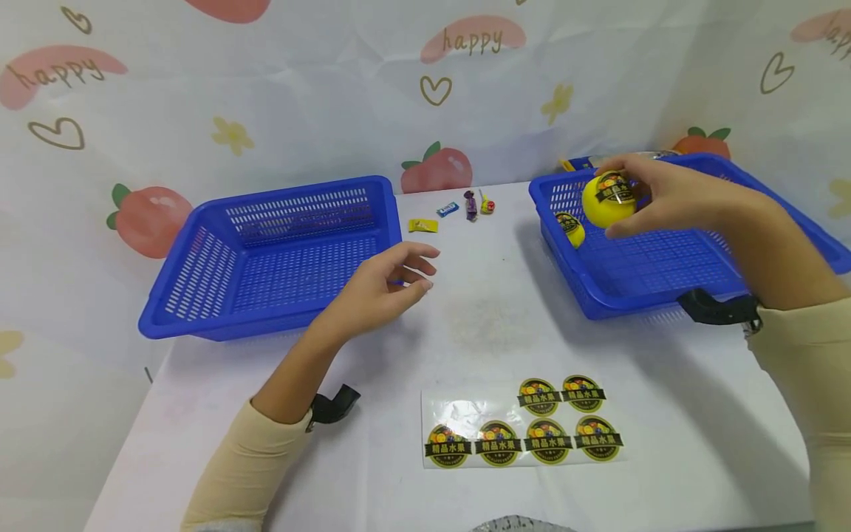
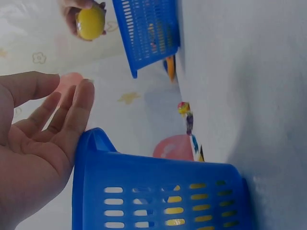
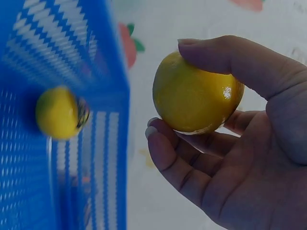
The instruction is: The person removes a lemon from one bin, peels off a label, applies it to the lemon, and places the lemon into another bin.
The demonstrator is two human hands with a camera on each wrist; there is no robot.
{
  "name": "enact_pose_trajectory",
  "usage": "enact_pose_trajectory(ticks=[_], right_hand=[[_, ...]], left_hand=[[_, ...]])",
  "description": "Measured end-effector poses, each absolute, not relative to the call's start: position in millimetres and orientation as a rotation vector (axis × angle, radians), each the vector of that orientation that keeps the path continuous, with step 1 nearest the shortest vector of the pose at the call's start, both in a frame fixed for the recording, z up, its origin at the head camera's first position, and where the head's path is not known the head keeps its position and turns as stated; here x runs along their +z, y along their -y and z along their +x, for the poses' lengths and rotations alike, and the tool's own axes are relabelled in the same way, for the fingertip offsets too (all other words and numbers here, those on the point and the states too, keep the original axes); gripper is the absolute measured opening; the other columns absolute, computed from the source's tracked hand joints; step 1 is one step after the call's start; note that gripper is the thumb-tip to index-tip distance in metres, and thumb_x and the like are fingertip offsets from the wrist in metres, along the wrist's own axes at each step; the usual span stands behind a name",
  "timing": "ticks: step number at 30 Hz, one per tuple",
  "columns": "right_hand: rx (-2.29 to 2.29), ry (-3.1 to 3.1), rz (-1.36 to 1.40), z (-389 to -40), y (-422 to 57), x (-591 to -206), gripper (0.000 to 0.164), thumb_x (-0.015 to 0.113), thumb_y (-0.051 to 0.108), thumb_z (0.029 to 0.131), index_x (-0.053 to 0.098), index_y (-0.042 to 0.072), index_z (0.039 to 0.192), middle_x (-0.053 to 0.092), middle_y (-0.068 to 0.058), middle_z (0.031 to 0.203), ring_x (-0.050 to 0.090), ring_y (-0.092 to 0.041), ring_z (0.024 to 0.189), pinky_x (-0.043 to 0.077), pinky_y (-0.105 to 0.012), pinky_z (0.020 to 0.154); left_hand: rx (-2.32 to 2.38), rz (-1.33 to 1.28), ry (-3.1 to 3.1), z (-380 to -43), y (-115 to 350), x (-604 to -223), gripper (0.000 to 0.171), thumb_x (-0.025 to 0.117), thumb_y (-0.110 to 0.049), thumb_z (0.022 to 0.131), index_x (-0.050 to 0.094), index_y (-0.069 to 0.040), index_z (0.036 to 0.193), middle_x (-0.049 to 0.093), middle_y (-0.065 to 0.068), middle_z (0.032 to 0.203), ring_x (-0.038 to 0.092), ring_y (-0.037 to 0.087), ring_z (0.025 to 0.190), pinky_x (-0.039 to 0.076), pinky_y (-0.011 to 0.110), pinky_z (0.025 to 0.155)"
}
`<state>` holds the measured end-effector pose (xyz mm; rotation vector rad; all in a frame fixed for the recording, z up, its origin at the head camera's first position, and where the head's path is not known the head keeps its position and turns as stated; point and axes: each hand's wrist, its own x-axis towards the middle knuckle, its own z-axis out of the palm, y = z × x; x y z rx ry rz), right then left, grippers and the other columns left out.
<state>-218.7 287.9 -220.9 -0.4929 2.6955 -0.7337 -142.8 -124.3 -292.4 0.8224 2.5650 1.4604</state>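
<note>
My right hand [image 1: 691, 198] holds a round yellow fruit [image 1: 606, 213] between thumb and fingers, above the left part of the right blue basket [image 1: 601, 301]. A black round label shows on the fruit in the head view; the right wrist view shows its plain yellow side [image 3: 196, 96]. Inside that basket, against its left wall, lies another labelled yellow fruit [image 1: 576, 236]. My left hand [image 1: 379, 292] holds nothing, its fingers loosely bent, beside the right front corner of the left blue basket [image 1: 199, 325].
A sheet of round fruit labels [image 1: 472, 406] lies on the front of the white table, its upper left part bare. Toward the back are a yellow packet [image 1: 422, 225], a blue packet [image 1: 448, 210], a purple wrapped sweet [image 1: 470, 205] and a lollipop [image 1: 488, 206]. A printed cloth hangs behind.
</note>
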Motion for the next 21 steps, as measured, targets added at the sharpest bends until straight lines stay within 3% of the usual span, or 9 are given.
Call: enact_pose_trajectory(ticks=[6, 11, 14, 21], right_hand=[[-0.696, -2.693, -0.462, -233.7, -311.4, -230.5, 0.093, 0.083, 0.022, 0.084, 0.023, 0.008, 0.154, 0.040, -0.024, 0.137, 0.048, -0.039, 0.115, 0.045, -0.016, 0.075], [-0.652, -2.668, -0.414, -244.7, -322.8, -244.9, 0.086, 0.081, 0.020, 0.085, 0.027, 0.001, 0.149, 0.043, -0.025, 0.130, 0.049, -0.040, 0.111, 0.050, -0.033, 0.081], [-0.616, -2.653, -0.399, -248.9, -327.9, -254.4, 0.083, 0.082, 0.019, 0.084, 0.030, -0.001, 0.146, 0.045, -0.026, 0.127, 0.049, -0.040, 0.109, 0.049, -0.040, 0.082], [-0.543, -2.632, -0.431, -249.4, -329.5, -258.7, 0.081, 0.085, 0.022, 0.081, 0.036, 0.000, 0.142, 0.044, -0.024, 0.129, 0.047, -0.038, 0.108, 0.049, -0.042, 0.083]], left_hand=[[1.500, 0.762, -2.529, -145.0, 124.7, -292.4, 0.038, 0.064, -0.008, 0.095, 0.059, -0.012, 0.133, 0.067, 0.005, 0.110, 0.068, 0.022, 0.098, 0.057, 0.036, 0.081], [1.554, 0.738, -2.483, -146.7, 124.7, -294.2, 0.038, 0.062, -0.004, 0.095, 0.059, -0.009, 0.132, 0.066, 0.009, 0.110, 0.068, 0.031, 0.098, 0.058, 0.034, 0.080], [1.572, 0.745, -2.475, -146.5, 125.1, -294.4, 0.037, 0.061, -0.003, 0.095, 0.059, -0.008, 0.132, 0.066, 0.009, 0.110, 0.069, 0.030, 0.098, 0.058, 0.034, 0.080], [1.554, 0.781, -2.570, -146.5, 130.0, -294.5, 0.034, 0.064, -0.006, 0.096, 0.062, -0.009, 0.129, 0.068, 0.006, 0.110, 0.066, 0.019, 0.102, 0.055, 0.034, 0.088]])
